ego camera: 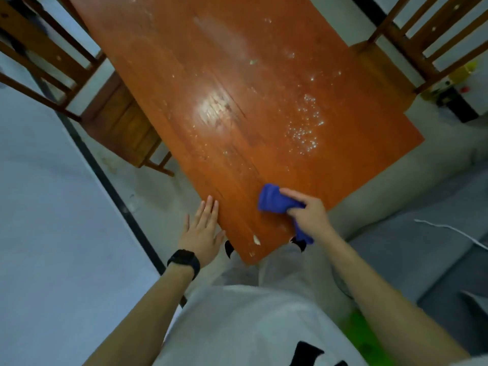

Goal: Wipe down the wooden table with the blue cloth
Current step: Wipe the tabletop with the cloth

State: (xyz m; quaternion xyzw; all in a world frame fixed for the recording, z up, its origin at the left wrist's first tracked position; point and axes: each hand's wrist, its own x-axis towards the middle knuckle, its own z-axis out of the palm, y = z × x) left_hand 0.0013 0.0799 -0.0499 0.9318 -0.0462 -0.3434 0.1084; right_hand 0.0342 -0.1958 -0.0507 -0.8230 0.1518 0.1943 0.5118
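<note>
The right hand grips the blue cloth on the wooden table, close to the table's near edge; its forefinger lies stretched across the top of the cloth while the other fingers curl round the bunched fabric. Most of the cloth sticks out ahead of and to the left of the knuckles, flat against the wood, and a short tail of it hangs out behind the heel of the hand, past the table's edge. The left hand lies flat at the table's left edge, to the left of the right hand and a little nearer the body, its fingers straight and close together with the little finger set slightly apart and the thumb pointing toward the wood; whether the palm bears on the table or only lies alongside it I cannot tell. A black watch sits on that wrist. Between the two hands, near the table's corner, lies a pale crumb. Well ahead of the right hand a scatter of shining droplets covers the wood, and ahead of the left hand's fingertips a bright glare patch and faint pale smears show on the boards. Far beyond the left hand stands a wooden chair beside the table, and far beyond the right hand a second chair. To the right of the right forearm a thin white cord lies on a grey surface
</note>
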